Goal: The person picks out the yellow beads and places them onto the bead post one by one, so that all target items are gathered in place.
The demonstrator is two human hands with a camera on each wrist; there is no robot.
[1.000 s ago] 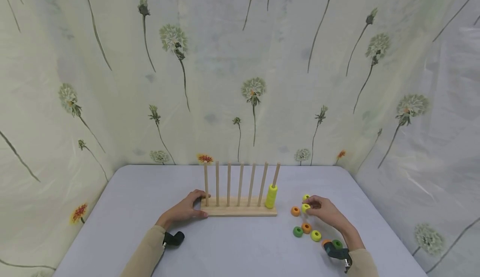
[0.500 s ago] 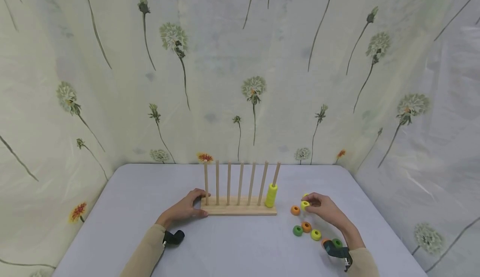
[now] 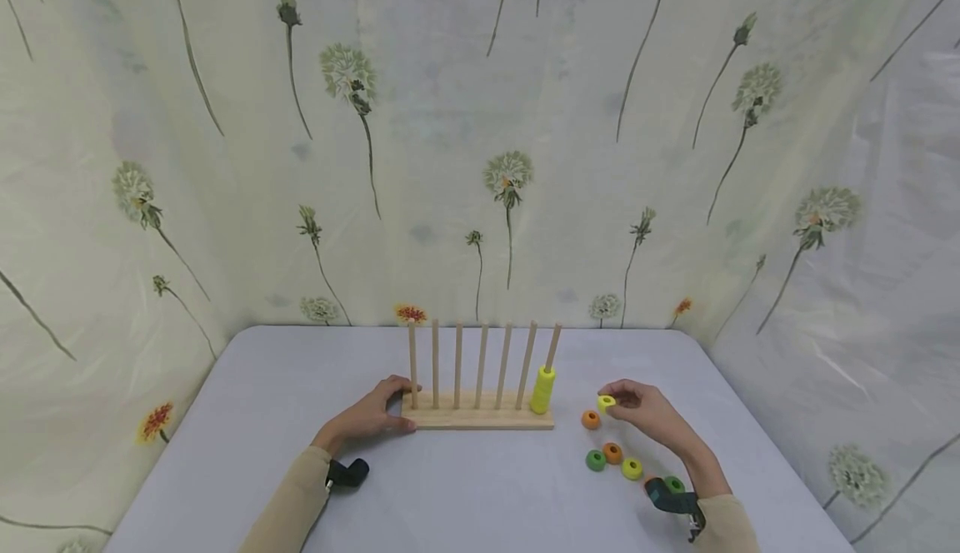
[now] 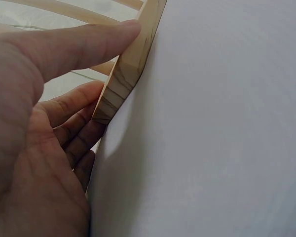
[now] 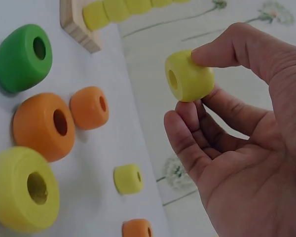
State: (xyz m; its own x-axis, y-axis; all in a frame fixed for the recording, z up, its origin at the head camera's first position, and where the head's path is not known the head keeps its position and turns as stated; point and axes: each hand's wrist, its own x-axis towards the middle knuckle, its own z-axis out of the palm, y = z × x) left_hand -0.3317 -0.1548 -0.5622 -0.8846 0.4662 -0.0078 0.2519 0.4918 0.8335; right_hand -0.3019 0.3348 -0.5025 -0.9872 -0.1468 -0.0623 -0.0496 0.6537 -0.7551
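My left hand (image 3: 367, 414) grips the left end of a wooden peg stand (image 3: 480, 421), thumb on its front edge and fingers behind, as the left wrist view shows. Upright pegs rise from the stand in a row, and the rightmost carries a stack of yellow beads (image 3: 542, 391). To the right of the stand, my right hand (image 3: 651, 414) pinches a yellow bead (image 5: 192, 78) between thumb and fingers. In the right wrist view this bead is held up off the table, its hole facing left.
Loose on the table near the right hand lie an orange bead (image 3: 591, 420), a green bead (image 3: 596, 460), another orange bead (image 3: 612, 453) and a yellow bead (image 3: 632, 469). A wrist camera (image 3: 667, 497) partly covers more beads. A flower-printed curtain (image 3: 420, 120) hangs behind the table.
My right hand has lifted the pinched yellow bead slightly, up and to the left towards the stand. The left hand stays on the stand's end.
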